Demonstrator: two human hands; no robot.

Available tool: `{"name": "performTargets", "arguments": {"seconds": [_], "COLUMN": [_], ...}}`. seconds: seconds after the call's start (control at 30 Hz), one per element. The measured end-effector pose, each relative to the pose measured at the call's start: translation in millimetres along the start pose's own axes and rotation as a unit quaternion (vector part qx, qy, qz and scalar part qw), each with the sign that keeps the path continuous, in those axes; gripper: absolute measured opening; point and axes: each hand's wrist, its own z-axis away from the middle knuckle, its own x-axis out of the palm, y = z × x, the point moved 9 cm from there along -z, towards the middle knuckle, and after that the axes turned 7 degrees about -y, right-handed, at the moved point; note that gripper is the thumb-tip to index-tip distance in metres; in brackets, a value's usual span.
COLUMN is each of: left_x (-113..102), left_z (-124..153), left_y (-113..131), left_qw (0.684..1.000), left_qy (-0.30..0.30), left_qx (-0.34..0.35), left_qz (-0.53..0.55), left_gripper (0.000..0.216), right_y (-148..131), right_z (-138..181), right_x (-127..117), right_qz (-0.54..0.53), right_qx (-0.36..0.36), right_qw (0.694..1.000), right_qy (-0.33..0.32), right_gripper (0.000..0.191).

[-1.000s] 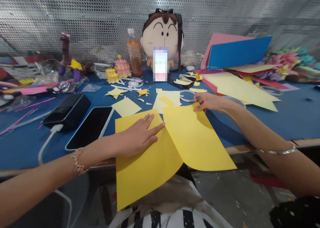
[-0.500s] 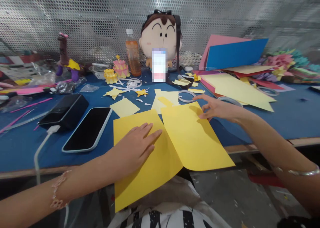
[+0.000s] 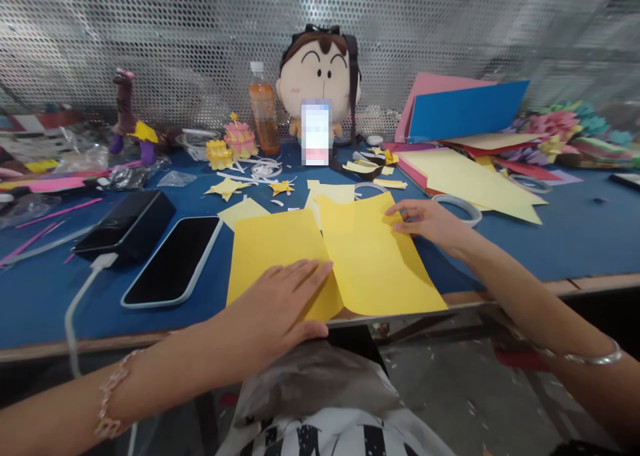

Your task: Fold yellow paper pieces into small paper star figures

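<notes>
Bright-yellow flat paper, frame centre: overhang reduced, better supported. Your left hand: thumb apart; right hand: grip unclear.

Single head-worn view, looking forward and down from above and behind the left hand and right hand, near enough to show both forearms, the lap below, the table around them and the metal wall beyond.
</notes>
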Motion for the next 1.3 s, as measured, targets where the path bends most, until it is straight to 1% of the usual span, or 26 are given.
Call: {"name": "performTargets", "arguments": {"seconds": [0.1, 0.23, 0.4, 0.53, 0.83, 0.97, 1.13, 1.3], "left_x": [-3.0, 2.0, 7.7, 6.3, -1.6, -8.0, -10.5, -10.5], "left_z": [-4.4, -6.8, -7.4, -9.1, -8.8, -13.8, -22.2, -24.0], "left_y": [-12.5, -21.1, -22.1, -23.3, -21.2, -21.2, -24.4, -26.1], "left_qw": [1.000, 0.998, 0.997, 0.998, 0.999, 1.000, 1.000, 0.999], "left_qy": [-0.020, -0.046, -0.063, -0.054, -0.052, -0.031, -0.001, 0.007], "left_qx": [-0.015, -0.039, -0.039, -0.037, -0.016, -0.002, 0.014, 0.023], "left_qz": [0.003, 0.004, 0.002, -0.001, 0.003, 0.003, -0.009, -0.028], "left_gripper": [0.064, 0.062, 0.065, 0.065, 0.061, 0.056, 0.058, 0.059], "right_y": [2.6, 4.2, 2.6, 1.3, 1.1, 1.9, 1.8, 2.3], "right_z": [5.0, 15.0, 20.4, 21.5, 22.0, 22.0, 24.8, 24.4], "right_x": [3.1, 8.4, 8.7, 7.6, 6.9, 6.8, 8.4, 8.6], "right_qz": [-0.002, -0.024, -0.060, -0.072, -0.074, -0.071, -0.062, -0.054], "right_qx": [0.006, 0.011, 0.003, 0.004, 0.012, 0.021, 0.027, 0.019], "right_qw": [1.000, 0.999, 0.998, 0.997, 0.997, 0.997, 0.997, 0.997], "right_qy": [-0.019, -0.040, -0.033, -0.034, -0.035, -0.036, -0.043, -0.045], "right_gripper": [0.020, 0.019, 0.034, 0.040, 0.040, 0.040, 0.039, 0.038]}}
